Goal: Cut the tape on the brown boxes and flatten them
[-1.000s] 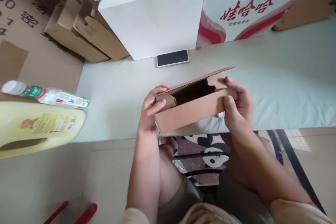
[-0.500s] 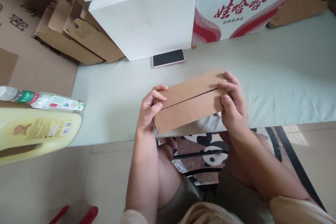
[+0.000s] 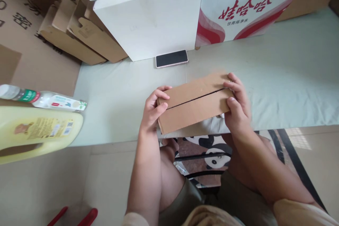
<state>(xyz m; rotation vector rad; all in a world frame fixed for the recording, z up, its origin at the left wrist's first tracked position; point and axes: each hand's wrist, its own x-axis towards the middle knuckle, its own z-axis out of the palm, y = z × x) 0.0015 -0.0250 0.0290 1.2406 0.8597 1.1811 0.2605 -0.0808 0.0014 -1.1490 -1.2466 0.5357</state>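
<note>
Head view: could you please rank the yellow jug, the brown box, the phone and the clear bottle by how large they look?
1. Yellow jug, though it is cut off and nearer the camera.
2. Brown box, held by left hand and right hand.
3. Clear bottle.
4. Phone.

Brown cardboard box (image 3: 194, 104); black-screened phone (image 3: 171, 58); far carton (image 3: 246, 7) white, red print; left jug (image 3: 37, 132) pale yellow
</note>
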